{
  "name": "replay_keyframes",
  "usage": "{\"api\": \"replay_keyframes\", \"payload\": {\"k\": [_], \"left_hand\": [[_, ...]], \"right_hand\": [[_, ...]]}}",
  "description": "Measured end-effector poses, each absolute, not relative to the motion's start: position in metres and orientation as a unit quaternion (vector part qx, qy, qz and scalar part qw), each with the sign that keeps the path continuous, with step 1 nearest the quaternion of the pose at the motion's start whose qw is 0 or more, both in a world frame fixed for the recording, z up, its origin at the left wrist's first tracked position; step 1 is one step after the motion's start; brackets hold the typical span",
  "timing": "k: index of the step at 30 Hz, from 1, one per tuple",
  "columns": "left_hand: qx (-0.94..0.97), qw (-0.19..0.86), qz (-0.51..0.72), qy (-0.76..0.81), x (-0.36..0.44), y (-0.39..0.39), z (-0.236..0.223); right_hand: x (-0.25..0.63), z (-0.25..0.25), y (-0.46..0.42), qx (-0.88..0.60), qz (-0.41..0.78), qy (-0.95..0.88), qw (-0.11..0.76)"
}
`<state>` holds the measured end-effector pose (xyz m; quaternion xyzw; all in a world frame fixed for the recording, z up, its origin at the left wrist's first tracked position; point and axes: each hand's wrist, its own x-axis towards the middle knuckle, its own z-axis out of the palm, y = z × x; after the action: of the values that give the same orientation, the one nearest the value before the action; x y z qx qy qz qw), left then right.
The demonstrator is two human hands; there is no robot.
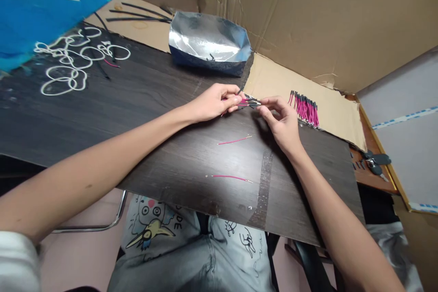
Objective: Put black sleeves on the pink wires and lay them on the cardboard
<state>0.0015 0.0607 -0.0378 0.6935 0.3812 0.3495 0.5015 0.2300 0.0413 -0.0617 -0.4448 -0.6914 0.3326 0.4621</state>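
My left hand is closed around a small bunch of red wires with dark sleeves and metal tips. Its fingers pinch the bunch a little above the table. At the bunch's right end, my right hand has thumb and forefinger pressed together on the tips; which single wire it grips is too small to tell. Below the hands, two single red wires with metal ends lie on the table, an upper wire and a lower wire.
A pile of red wires with black sleeves lies on cardboard at the right. Behind my hands stands a silver-lined bag. White rubber bands lie at left, black tubes at the back. Keys rest at far right. Cardboard walls enclose the rear.
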Motion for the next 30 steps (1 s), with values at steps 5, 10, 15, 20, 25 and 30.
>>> {"api": "replay_keyframes", "payload": {"k": [5, 10, 15, 20, 25, 30], "left_hand": [[0.674, 0.504, 0.364, 0.399, -0.001, 0.064, -0.036], [0.695, 0.496, 0.348, 0.387, 0.002, 0.065, -0.043], [0.704, 0.487, 0.34, 0.39, 0.003, 0.063, -0.042], [0.701, 0.475, 0.332, 0.415, 0.004, 0.062, -0.04], [0.724, 0.428, 0.328, 0.43, 0.002, 0.063, -0.043], [0.758, 0.361, 0.314, 0.443, 0.002, 0.064, -0.045]], "right_hand": [[0.221, -0.067, 0.048, -0.528, 0.128, -0.756, 0.365], [0.213, -0.069, 0.047, -0.553, 0.079, -0.774, 0.297], [0.22, -0.068, 0.047, -0.491, 0.147, -0.764, 0.391], [0.224, -0.07, 0.048, -0.454, 0.19, -0.759, 0.426], [0.225, -0.071, 0.046, -0.46, 0.107, -0.784, 0.403], [0.226, -0.071, 0.043, -0.455, 0.037, -0.806, 0.376]]}}
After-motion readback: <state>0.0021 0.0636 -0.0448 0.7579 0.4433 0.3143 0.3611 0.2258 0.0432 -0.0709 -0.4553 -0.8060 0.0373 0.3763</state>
